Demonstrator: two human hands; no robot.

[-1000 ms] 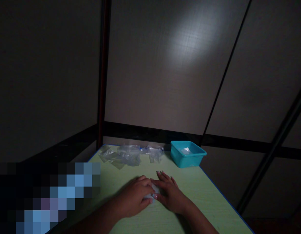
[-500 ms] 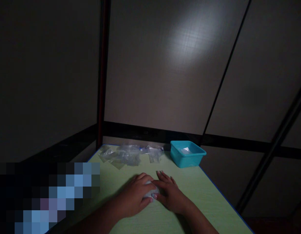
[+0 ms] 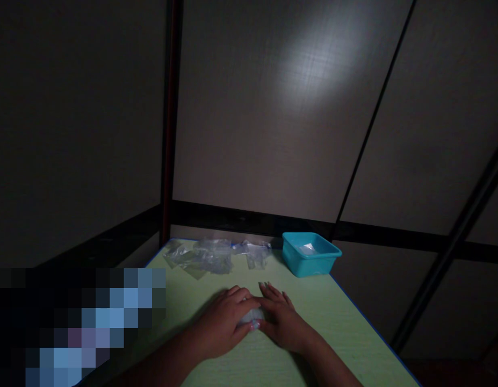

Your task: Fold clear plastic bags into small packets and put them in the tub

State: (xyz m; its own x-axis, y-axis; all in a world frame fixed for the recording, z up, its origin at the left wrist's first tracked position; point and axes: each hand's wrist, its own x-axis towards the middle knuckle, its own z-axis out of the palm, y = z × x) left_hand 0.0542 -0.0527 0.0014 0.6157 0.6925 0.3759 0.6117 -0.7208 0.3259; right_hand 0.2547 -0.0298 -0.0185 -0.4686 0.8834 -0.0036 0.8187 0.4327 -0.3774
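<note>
On the table, a small pale grey-white item (image 3: 252,315), its kind unclear, lies between my hands and is mostly covered by them. My left hand (image 3: 224,322) curves round its left side, thumb at the near edge. From the right, my right hand (image 3: 281,322) pinches it between thumb and index finger, while its other fingers stretch forward over the tabletop. The two thumb tips meet at the item's near edge, and the index fingers come together at its far side.
Several clear plastic bags (image 3: 212,257) lie loosely at the back left of the light green table (image 3: 337,333). A turquoise plastic basin (image 3: 311,264) with something clear and shiny inside stands at the back right. Dark panelled walls (image 3: 257,134) rise behind the table.
My left thumb and right thumb have drawn together until their tips meet. The index fingers have closed in at the far side too. Bags and basin stay put.
</note>
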